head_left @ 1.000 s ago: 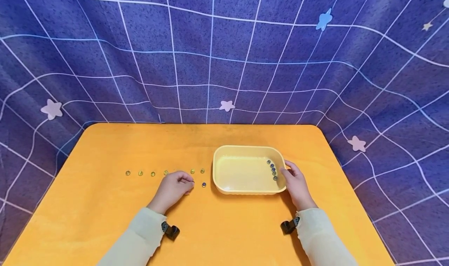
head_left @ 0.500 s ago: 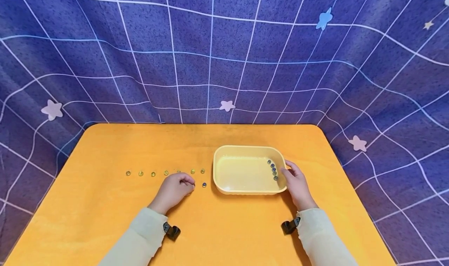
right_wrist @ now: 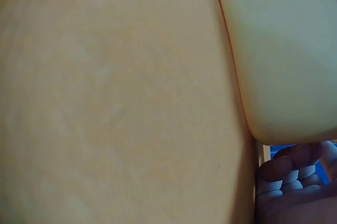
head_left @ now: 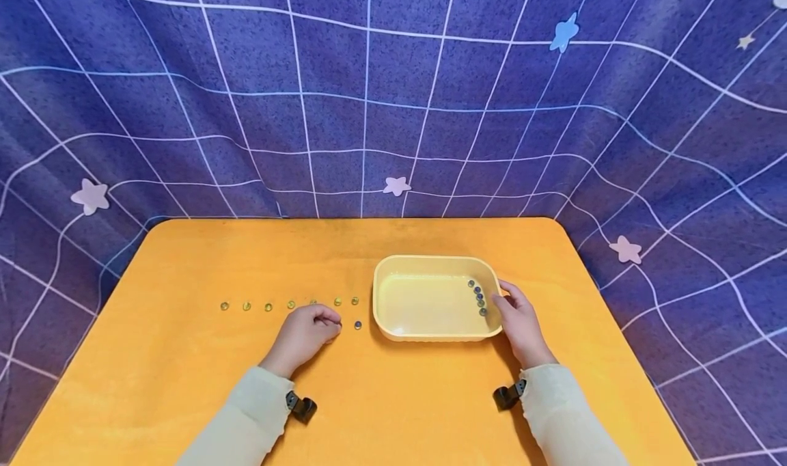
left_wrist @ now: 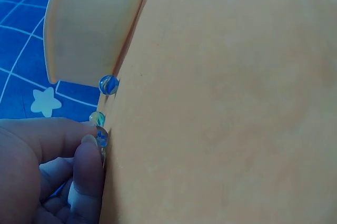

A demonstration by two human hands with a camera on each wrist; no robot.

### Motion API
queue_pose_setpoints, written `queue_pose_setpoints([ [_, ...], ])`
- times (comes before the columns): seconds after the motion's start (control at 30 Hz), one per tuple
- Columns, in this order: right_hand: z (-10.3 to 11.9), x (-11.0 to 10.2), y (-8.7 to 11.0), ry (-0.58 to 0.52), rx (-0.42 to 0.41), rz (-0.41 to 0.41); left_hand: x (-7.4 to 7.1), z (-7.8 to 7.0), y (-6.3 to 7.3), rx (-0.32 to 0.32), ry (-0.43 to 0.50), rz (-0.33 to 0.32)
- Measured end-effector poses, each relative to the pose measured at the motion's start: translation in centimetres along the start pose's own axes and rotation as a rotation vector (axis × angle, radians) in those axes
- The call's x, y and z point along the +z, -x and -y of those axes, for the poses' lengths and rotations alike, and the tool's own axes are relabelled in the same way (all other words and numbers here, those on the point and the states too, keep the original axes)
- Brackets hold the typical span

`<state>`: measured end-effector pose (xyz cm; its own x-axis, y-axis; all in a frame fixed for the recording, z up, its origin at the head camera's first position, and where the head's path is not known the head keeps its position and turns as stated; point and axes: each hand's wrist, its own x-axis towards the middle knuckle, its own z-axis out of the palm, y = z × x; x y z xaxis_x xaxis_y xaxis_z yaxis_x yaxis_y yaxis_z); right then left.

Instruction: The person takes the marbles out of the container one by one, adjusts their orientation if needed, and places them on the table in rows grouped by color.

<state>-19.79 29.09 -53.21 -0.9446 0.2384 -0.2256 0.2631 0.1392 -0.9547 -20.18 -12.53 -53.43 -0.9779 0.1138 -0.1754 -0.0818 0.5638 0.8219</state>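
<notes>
In the head view my left hand [head_left: 307, 336] is low over the table, left of the yellow plastic basin [head_left: 393, 337]. Its thumb and forefinger pinch a clear marble with blue inside [left_wrist: 102, 138], best seen in the left wrist view. Another blue marble [head_left: 358, 325] lies on the table between those fingertips and the basin. My right hand [head_left: 521, 326] grips the basin's right end, thumb over the rim and fingers outside against the wall. Inside the basin, several dark blue marbles [head_left: 479, 296] lie in a short line near that thumb.
A row of several yellowish marbles [head_left: 268, 307] runs across the orange table [head_left: 393, 411] beyond my left hand, which partly covers one. The row's right end is close to the basin. A blue curtain [head_left: 344, 131] with a grid and stars hangs behind and beside the table.
The left fingertips have shifted slightly, and part of a yellowish marble behind that hand has come into sight. The right hand and the basin have stayed in place.
</notes>
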Motion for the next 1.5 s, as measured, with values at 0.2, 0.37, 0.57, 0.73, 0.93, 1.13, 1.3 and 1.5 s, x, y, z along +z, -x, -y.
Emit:
queue_pose_setpoints([
  [0.2, 0.2, 0.1, 0.0, -0.008, 0.004, 0.005, -0.1, -0.1, 0.1, -0.011, 0.013, -0.006],
  [0.37, 0.2, 0.0, 0.1, 0.008, 0.013, 0.012, -0.3, -0.3, 0.3, -0.018, 0.049, -0.012],
  [0.57, 0.3, 0.0, 0.3, 0.018, 0.019, 0.014, -0.3, -1.9, 0.9, -0.006, 0.069, -0.078],
  [0.73, 0.4, 0.1, 0.3, 0.008, 0.014, 0.016, 0.9, -5.1, 1.4, 0.106, 0.138, -0.066],
  [0.93, 0.4, 0.1, 0.2, 0.005, 0.013, 0.021, 4.2, -8.9, 1.4, 0.262, 0.209, 0.028],
  [1.13, 0.5, -0.1, 0.2, 0.013, 0.024, 0.022, 8.0, -12.4, 0.7, 0.392, 0.220, 0.129],
  [1.3, 0.5, -0.2, 0.2, 0.011, 0.020, 0.022, 11.4, -14.6, -0.7, 0.388, 0.239, 0.176],
  [1.5, 0.4, 0.1, 0.1, -0.008, 0.003, 0.013, 14.5, -16.5, -2.4, 0.365, 0.143, 0.169],
])
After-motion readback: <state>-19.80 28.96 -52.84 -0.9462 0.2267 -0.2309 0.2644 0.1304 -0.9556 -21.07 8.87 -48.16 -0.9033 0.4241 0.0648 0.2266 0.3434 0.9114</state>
